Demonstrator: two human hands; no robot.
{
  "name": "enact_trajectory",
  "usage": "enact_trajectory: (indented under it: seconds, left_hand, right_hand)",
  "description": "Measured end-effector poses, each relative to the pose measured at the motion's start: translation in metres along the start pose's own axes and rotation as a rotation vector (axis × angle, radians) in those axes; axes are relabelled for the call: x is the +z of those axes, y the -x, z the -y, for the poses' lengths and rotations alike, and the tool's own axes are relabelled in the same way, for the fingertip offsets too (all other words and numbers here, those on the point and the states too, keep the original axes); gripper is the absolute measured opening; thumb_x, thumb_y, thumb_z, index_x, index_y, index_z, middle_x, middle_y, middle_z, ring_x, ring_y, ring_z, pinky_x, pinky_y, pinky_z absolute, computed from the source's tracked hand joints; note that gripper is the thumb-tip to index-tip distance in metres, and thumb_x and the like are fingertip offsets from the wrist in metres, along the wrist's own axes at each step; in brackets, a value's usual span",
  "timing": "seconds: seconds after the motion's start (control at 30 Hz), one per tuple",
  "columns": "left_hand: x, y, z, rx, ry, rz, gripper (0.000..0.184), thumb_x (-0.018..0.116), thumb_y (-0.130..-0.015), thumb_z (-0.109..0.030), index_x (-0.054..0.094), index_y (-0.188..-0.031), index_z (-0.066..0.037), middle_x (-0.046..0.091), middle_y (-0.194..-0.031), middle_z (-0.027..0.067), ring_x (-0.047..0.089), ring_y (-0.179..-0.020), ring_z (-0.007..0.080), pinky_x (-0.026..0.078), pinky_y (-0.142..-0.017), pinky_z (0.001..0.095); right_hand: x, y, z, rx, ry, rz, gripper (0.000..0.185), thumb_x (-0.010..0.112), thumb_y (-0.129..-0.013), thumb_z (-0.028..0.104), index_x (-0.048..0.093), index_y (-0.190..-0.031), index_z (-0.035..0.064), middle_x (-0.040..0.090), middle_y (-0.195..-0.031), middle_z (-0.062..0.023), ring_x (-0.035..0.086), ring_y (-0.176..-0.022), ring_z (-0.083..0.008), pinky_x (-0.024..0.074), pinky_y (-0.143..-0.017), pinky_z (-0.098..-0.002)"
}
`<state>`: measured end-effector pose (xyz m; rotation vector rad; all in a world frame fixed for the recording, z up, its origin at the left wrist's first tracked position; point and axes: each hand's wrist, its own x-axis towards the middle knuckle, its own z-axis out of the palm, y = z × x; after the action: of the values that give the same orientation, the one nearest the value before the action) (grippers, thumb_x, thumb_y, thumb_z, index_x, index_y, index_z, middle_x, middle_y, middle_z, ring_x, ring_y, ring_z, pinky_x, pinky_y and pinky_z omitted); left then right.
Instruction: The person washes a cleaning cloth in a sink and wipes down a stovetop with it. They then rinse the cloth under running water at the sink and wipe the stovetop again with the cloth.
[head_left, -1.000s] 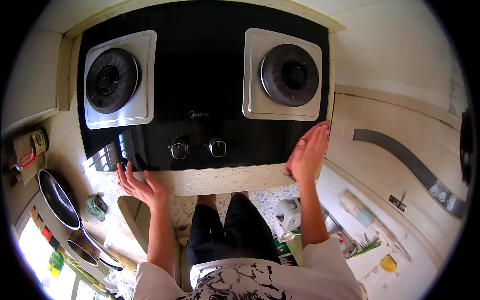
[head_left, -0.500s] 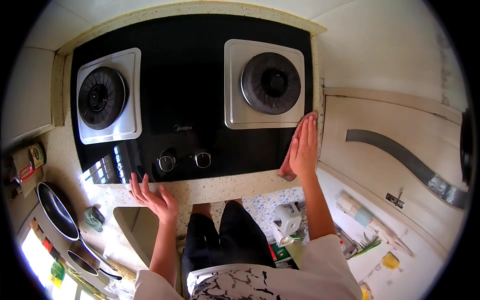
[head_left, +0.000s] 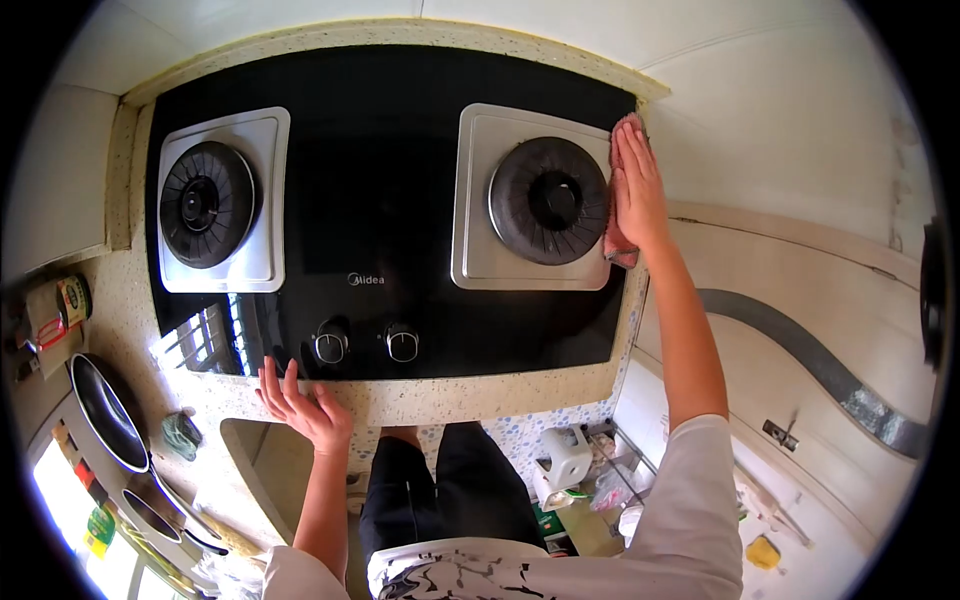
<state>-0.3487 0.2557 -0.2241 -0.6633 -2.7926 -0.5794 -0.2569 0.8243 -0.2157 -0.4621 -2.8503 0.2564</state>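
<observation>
A black glass gas hob [head_left: 370, 200] fills the upper middle of the head view. Under my right hand [head_left: 640, 195], a reddish-pink cloth [head_left: 621, 245] is pressed flat along the hob's right edge, beside the right burner [head_left: 550, 200]. The fingers lie close together over the cloth and point to the far corner. My left hand [head_left: 305, 405] rests on the front edge of the counter with its fingers spread and nothing in them, left of the two control knobs [head_left: 331, 346]. The left burner [head_left: 208, 204] sits on its own steel plate.
Frying pans [head_left: 108, 412] lie at the left, near a crumpled green cloth [head_left: 181, 436]. Below the left hand is the sink [head_left: 250, 455]. A wall with a grey curved duct [head_left: 790, 335] bounds the right side. A white plastic item [head_left: 566, 455] stands low by the counter.
My right hand has slid the cloth away from me along the hob's right edge, from the front corner to beside the burner. My left hand stays nearly in place.
</observation>
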Motion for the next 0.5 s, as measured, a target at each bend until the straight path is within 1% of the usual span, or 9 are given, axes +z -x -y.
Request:
enact_trajectory:
  seconds: [0.03, 0.23, 0.5]
  left_hand:
    - [0.001, 0.000, 0.000, -0.001, -0.004, -0.003, 0.046, 0.050, -0.106, -0.029, 0.056, -0.143, -0.002, 0.050, -0.158, 0.0235, 0.040, -0.150, 0.0430, 0.019, -0.126, 0.0613]
    - [0.001, 0.002, -0.001, -0.019, -0.036, -0.001, 0.045, 0.048, -0.106, -0.030, 0.057, -0.140, -0.002, 0.052, -0.157, 0.0231, 0.043, -0.148, 0.0431, 0.021, -0.125, 0.0605]
    - [0.001, 0.004, 0.000, -0.031, -0.056, -0.006, 0.045, 0.049, -0.105, -0.030, 0.057, -0.140, -0.003, 0.052, -0.156, 0.0236, 0.044, -0.147, 0.0430, 0.023, -0.125, 0.0613]
  right_hand:
    - [0.000, -0.008, -0.005, -0.024, 0.018, 0.013, 0.058, 0.052, -0.103, 0.008, 0.044, -0.161, 0.0045, 0.040, -0.168, -0.0150, 0.035, -0.157, -0.0361, 0.0276, -0.129, -0.0487]
    - [-0.007, -0.047, -0.027, -0.210, -0.048, 0.093, 0.055, 0.051, -0.104, 0.009, 0.047, -0.159, 0.0038, 0.042, -0.167, -0.0144, 0.037, -0.156, -0.0349, 0.0278, -0.129, -0.0489]
    - [-0.011, -0.092, -0.030, -0.375, -0.048, 0.203, 0.055, 0.053, -0.101, 0.011, 0.052, -0.155, 0.0039, 0.047, -0.164, -0.0142, 0.043, -0.152, -0.0352, 0.0332, -0.127, -0.0480]
